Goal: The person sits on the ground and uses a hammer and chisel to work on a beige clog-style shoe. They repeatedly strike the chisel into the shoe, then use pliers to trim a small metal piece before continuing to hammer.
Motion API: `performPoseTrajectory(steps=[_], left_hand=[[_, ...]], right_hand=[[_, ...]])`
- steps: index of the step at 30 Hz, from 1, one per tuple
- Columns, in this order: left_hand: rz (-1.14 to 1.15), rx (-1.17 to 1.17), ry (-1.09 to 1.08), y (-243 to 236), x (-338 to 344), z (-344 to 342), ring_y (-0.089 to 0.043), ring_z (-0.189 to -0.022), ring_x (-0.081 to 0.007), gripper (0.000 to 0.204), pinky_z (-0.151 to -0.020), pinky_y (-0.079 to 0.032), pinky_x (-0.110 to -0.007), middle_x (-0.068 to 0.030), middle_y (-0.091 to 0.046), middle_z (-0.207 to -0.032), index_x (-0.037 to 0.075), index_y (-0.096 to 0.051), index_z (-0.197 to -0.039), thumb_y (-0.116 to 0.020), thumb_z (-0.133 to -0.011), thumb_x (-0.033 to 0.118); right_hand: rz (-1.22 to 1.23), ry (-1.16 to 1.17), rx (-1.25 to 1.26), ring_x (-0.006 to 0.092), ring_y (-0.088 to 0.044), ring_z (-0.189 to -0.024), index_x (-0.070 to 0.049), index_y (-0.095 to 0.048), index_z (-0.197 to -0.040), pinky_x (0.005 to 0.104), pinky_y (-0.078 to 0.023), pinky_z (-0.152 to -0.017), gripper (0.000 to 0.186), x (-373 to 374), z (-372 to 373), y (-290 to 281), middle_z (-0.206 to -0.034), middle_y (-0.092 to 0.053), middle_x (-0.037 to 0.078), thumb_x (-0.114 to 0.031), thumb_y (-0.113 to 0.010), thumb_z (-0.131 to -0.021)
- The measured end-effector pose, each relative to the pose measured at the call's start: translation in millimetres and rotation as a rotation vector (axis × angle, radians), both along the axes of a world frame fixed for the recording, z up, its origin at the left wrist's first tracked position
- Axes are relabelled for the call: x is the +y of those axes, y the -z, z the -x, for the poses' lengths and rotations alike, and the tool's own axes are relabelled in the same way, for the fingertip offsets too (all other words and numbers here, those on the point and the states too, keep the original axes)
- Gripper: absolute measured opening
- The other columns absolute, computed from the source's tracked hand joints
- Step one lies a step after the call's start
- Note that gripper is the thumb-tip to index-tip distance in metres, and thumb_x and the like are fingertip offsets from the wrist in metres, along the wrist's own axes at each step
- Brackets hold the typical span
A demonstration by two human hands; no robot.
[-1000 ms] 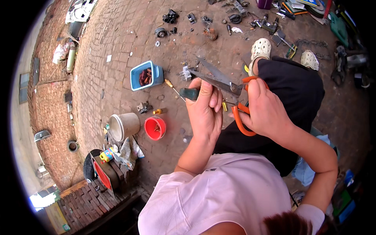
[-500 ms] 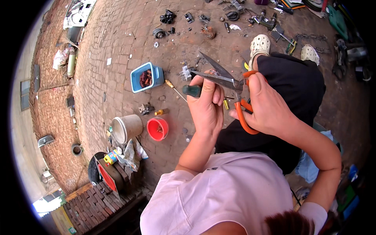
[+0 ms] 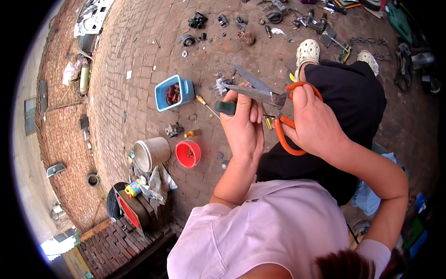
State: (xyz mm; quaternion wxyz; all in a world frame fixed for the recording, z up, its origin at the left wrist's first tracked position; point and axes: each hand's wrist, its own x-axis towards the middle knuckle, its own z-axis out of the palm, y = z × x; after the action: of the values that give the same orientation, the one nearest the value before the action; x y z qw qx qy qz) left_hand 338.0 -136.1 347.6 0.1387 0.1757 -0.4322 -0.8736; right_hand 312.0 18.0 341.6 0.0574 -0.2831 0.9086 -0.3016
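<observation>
My right hand (image 3: 318,123) grips a pair of scissors (image 3: 262,96) by their orange handles. The blades are spread apart and point left, across the top of my other hand. My left hand (image 3: 242,128) is closed round a screwdriver (image 3: 225,108); its dark green handle sticks out on the left and a thin shaft shows on the right. Something small seems to sit at the left fingertips by the blades, too covered to name.
On the brick ground stand a blue basin (image 3: 188,93) with reddish-brown pieces, a red bucket (image 3: 194,160) and a whitish bucket (image 3: 160,151). Another screwdriver (image 3: 201,100) lies by the basin. Dark metal parts (image 3: 198,20) are scattered farther off. A tyre (image 3: 112,202) stands lower left.
The scissors and my right hand have shifted slightly left, with the blades still apart. My left hand keeps hold of the screwdriver and has barely moved.
</observation>
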Motion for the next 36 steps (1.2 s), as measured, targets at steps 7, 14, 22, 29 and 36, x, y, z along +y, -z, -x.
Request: performPoseTrajectory(steps=[7, 14, 22, 29, 36], left_hand=[[-0.007, 0.034, 0.011, 1, -2, 4, -0.04, -0.055, -0.0062, 0.009, -0.051, -0.033, -0.022, 0.0018, -0.05, -0.072, 0.0, -0.06, -0.099, -0.058, -0.099, 0.009], [0.001, 0.032, 0.012, 6, -4, 4, -0.041, -0.057, -0.0064, 0.007, -0.053, -0.034, -0.022, 0.0018, -0.051, -0.073, 0.001, -0.06, -0.098, -0.059, -0.099, 0.009], [-0.027, -0.009, 0.022, 6, -5, 6, -0.039, -0.056, -0.0049, 0.007, -0.053, -0.033, -0.021, 0.0035, -0.046, -0.071, 0.002, -0.058, -0.098, -0.057, -0.099, 0.009], [-0.108, -0.039, 0.045, 12, -8, 5, -0.039, -0.056, -0.0041, 0.004, -0.052, -0.034, -0.02, 0.003, -0.048, -0.074, 0.002, -0.056, -0.098, -0.056, -0.099, 0.006], [-0.169, -0.026, 0.034, 19, -12, 2, -0.04, -0.057, -0.0047, 0.002, -0.052, -0.035, -0.021, 0.0017, -0.052, -0.079, 0.003, -0.055, -0.097, -0.056, -0.099, 0.004]], right_hand=[[0.017, 0.02, 0.036, 0.036, -0.061, -0.088, 0.004, -0.042, -0.108, 0.0398, -0.055, -0.07, 0.06, -1, 6, 2, -0.101, -0.05, 0.022, -0.037, -0.076, -0.081], [0.009, -0.001, 0.008, 0.0361, -0.062, -0.087, 0.004, -0.041, -0.107, 0.0399, -0.055, -0.071, 0.058, -1, 4, 5, -0.1, -0.052, 0.023, -0.038, -0.074, -0.083], [-0.024, -0.001, 0.036, 0.0329, -0.065, -0.079, 0.005, -0.044, -0.104, 0.0364, -0.055, -0.065, 0.055, -1, 5, 10, -0.092, -0.055, 0.02, -0.035, -0.075, -0.083], [-0.033, 0.005, 0.089, 0.0314, -0.065, -0.073, 0.005, -0.044, -0.104, 0.0359, -0.055, -0.06, 0.053, -1, 6, 17, -0.089, -0.056, 0.021, -0.032, -0.075, -0.083], [-0.026, -0.011, 0.11, 0.0296, -0.065, -0.065, 0.006, -0.045, -0.103, 0.0342, -0.053, -0.053, 0.051, -4, 6, 24, -0.078, -0.057, 0.018, -0.028, -0.076, -0.081]])
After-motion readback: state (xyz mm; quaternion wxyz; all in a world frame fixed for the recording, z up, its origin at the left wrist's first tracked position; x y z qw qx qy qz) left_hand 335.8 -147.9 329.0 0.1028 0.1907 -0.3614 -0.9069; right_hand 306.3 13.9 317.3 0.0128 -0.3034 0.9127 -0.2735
